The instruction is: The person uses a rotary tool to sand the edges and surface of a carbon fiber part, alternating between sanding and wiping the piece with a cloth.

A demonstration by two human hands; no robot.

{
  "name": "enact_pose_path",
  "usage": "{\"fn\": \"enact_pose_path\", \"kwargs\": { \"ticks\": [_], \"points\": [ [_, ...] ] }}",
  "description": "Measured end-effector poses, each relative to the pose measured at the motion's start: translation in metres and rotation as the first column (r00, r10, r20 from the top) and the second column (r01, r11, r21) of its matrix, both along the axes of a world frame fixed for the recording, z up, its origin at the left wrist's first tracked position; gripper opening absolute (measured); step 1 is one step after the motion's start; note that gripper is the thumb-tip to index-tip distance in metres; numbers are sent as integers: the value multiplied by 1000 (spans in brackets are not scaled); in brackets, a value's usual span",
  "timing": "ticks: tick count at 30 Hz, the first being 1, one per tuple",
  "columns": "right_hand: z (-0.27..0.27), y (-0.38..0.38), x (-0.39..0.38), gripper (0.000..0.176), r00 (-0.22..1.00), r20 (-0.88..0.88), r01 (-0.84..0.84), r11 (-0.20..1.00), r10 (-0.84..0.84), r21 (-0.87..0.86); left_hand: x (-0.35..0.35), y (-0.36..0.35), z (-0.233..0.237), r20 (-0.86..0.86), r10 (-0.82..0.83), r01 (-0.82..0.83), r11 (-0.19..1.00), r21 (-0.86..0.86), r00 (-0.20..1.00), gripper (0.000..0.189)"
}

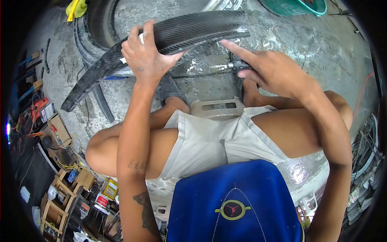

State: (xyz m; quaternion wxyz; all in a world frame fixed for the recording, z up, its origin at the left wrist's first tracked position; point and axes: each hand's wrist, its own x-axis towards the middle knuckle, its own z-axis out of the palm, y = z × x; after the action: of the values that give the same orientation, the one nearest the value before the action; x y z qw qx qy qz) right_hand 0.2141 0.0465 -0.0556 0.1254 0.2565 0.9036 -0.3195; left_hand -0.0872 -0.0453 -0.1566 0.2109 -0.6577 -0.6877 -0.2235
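My left hand [145, 56] grips a long, curved piece with a glossy black carbon-fibre weave [197, 29], with its fingers over the upper edge and its thumb along the lower side. Something small and white shows between the fingers. The piece is held up over the floor, its narrow end pointing down to the left. In my right hand [278, 72] is a black-handled tool with a thin metal tip [221, 66]; the tip points left, below the piece. The index finger of that hand stretches out close to the piece's lower right edge.
A teal basin [296, 7] stands at the top right. Large black curved parts [94, 30] lie on the grey, stained floor [334, 52] at upper left. A low plastic stool [215, 108] is between my feet. Boxes and tools [84, 179] crowd the lower left, stacked parts [363, 161] the right.
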Motion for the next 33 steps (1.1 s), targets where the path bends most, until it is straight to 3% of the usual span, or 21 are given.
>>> {"fn": "enact_pose_path", "kwargs": {
  "ticks": [5, 9, 17, 20, 23, 26, 27, 28, 29, 31, 33],
  "points": [
    [-9, 2, -26, 74, 998, 50, 47, 999, -46, -13, 2, -4, -13, 18, 34, -35, 998, 54, 999, 110],
    [-16, 1, -49, 70, 998, 69, -10, 998, 6, 65, 4, -5, -14, 40, 25, -29, 995, 100, 999, 111],
    [-15, 20, -31, 56, 1000, 12, 26, 998, -27, 58, 9, -6, -12, 33, 19, -24, 988, 154, 999, 111],
    [-16, 28, -13, 51, 996, 21, 89, 995, -90, 44, 5, -9, -9, 8, 27, -28, 995, 94, 1000, 104],
    [-20, 32, 2, 51, 986, -108, 130, 991, -126, 33, 3, -9, -8, -30, 33, -32, 999, 41, 999, 107],
    [-17, 35, 7, 51, 977, -87, 194, 980, -196, -32, 8, -3, 7, -41, 30, -28, 999, 36, 999, 105],
    [-10, 36, 7, 51, 970, -98, 220, 974, -224, -50, 11, -3, 21, 15, 54, -52, 995, -80, 998, 101],
    [4, 35, 1, 51, 949, 46, 315, 941, -312, -127, 13, -3, 28, 67, 85, -71, 978, -194, 994, 96],
    [16, 31, -4, 51, 948, 44, 319, 939, -316, -129, 10, -1, 27, 64, 81, -67, 978, -196, 995, 96],
    [31, 27, -11, 48, 948, -13, 319, 947, -318, 37, 2, 4, 24, 132, 10, 22, 970, -242, 991, 105],
    [22, 42, -4, 50, 953, -106, 283, 959, -284, -26, -2, 7, 26, 153, 10, 34, 960, -279, 988, 106]
  ]
}}
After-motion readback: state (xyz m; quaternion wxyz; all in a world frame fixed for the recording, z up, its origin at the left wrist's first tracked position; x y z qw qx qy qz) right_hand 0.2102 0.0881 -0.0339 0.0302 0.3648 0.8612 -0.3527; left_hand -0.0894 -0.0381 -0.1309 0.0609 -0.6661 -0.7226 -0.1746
